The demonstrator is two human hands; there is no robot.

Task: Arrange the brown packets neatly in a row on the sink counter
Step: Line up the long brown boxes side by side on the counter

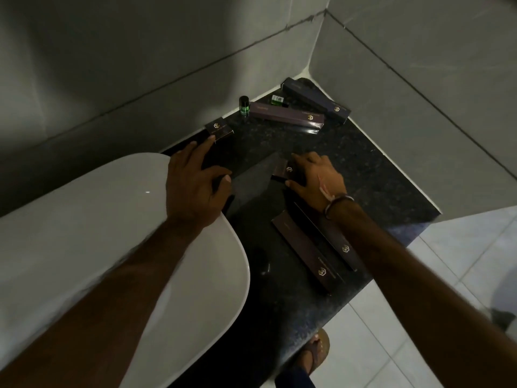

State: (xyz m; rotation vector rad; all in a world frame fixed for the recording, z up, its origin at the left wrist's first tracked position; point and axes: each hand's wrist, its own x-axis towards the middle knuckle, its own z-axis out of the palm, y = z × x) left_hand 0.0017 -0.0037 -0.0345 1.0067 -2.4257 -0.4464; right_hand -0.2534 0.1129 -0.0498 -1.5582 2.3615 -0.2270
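Several brown packets with gold logos lie scattered on the dark speckled sink counter (pixel 363 169). A small square packet (pixel 219 129) sits by the back wall, just beyond the fingertips of my left hand (pixel 195 180), which is spread open with nothing in it. My right hand (pixel 316 175) rests on a small packet (pixel 282 170) at mid counter, fingers curled over it. Two long packets (pixel 305 256) (pixel 333 239) lie side by side near the front edge under my right forearm. Two more long packets (pixel 286 117) (pixel 316 100) lie in the back corner.
A white basin (pixel 84 233) fills the left side, under my left forearm. Two small green bottles (pixel 244 106) (pixel 278 100) stand near the back wall by the far packets. Grey tiled walls close the corner. The counter's front edge drops to a pale tiled floor, where a sandalled foot (pixel 314 351) shows.
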